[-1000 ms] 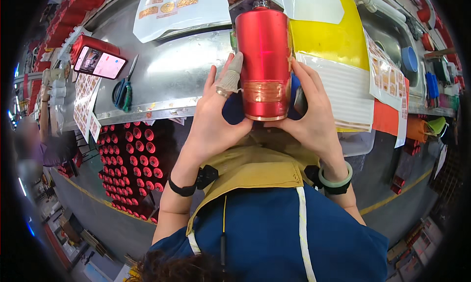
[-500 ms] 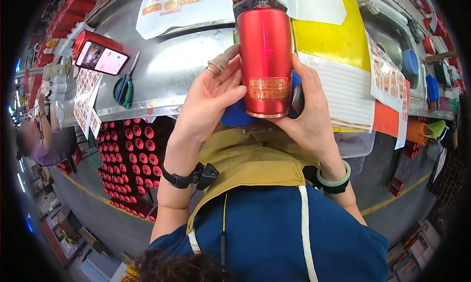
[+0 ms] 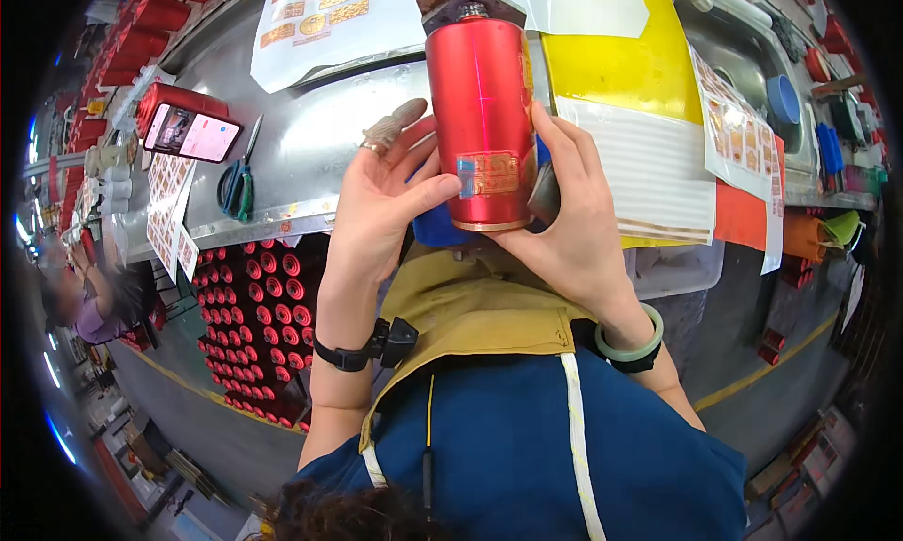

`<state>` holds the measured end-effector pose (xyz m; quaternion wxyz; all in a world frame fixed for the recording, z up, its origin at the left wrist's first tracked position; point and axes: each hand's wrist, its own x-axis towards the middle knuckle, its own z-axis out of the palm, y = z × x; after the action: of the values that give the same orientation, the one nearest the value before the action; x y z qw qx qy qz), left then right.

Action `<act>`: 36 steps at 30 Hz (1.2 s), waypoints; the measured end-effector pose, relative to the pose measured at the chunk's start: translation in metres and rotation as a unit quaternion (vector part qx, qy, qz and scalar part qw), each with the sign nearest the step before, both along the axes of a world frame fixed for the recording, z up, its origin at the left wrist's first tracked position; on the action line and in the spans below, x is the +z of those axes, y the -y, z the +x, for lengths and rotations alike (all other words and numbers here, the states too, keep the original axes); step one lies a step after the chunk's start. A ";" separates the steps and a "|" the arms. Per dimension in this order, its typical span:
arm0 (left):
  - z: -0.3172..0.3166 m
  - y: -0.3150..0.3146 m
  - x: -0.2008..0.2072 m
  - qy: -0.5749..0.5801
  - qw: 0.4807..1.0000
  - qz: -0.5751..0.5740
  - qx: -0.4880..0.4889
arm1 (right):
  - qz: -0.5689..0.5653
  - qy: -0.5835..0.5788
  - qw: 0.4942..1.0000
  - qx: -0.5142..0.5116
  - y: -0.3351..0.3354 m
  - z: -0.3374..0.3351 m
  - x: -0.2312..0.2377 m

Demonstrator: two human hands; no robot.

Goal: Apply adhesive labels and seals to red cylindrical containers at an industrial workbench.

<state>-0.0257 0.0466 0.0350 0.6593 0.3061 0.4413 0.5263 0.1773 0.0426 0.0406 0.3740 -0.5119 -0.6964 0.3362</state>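
A glossy red metallic bottle [image 3: 482, 103] with a dark neck lies in front of me, its base toward me. Near the base sits a gold patterned label [image 3: 494, 174], with a small bluish patch at its left end. My right hand [image 3: 576, 207] is wrapped round the bottle's right side and base. On the left, my left hand [image 3: 372, 198] has its fingers spread, the thumb tip touching the label's left end. A wrapping covers one finger of that hand. Behind the bottle, a blue thing [image 3: 435, 223] partly shows.
Scissors [image 3: 237, 179] and a phone [image 3: 192, 132] leaning on a red container are at left on the metal table [image 3: 324, 118]. Sticker sheets [image 3: 329, 19] lie beyond, a yellow sheet [image 3: 630, 75] at right. Stacked red bottles [image 3: 254, 325] stand below left; another person [image 3: 94, 296] is far left.
The bottle has shifted a little left and turned, with my right hand following. My left thumb has come onto the label's left end, where a bluish patch now shows.
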 end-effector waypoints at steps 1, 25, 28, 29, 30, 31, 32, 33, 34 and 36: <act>0.001 0.002 0.000 -0.001 1.000 -0.001 -0.004 | -0.002 0.012 1.000 -0.003 0.001 0.001 0.000; 0.028 0.021 0.008 -0.250 0.964 0.089 0.031 | -0.101 -0.114 0.986 0.075 -0.008 0.030 -0.010; 0.029 0.020 0.013 -0.202 0.975 0.078 0.052 | -0.223 -0.223 0.948 0.032 -0.011 0.030 -0.006; 0.030 0.019 0.016 -0.202 0.975 0.077 0.051 | -0.223 -0.223 0.949 0.031 -0.012 0.029 -0.008; 0.030 0.019 0.019 -0.186 0.978 0.073 0.052 | -0.224 -0.243 0.944 0.021 -0.013 0.026 -0.012; 0.031 0.019 0.021 -0.171 0.982 0.068 0.053 | -0.225 -0.263 0.938 0.010 -0.013 0.025 -0.014; 0.031 0.018 0.019 -0.171 0.981 0.068 0.055 | -0.226 -0.263 0.938 0.012 -0.014 0.024 -0.014; 0.031 0.017 0.017 -0.199 0.977 0.068 0.046 | -0.228 -0.264 0.937 0.013 -0.015 0.024 -0.013; 0.031 0.017 0.015 -0.226 0.971 0.067 0.037 | -0.230 -0.265 0.936 0.013 -0.016 0.024 -0.012; 0.033 0.018 0.016 -0.205 0.974 0.085 0.048 | -0.236 -0.281 0.930 0.015 -0.018 0.026 -0.014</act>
<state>0.0072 0.0282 0.0507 0.5005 0.4408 0.5352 0.5185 0.2031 0.0606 0.0269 0.4177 -0.4593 -0.4712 0.6265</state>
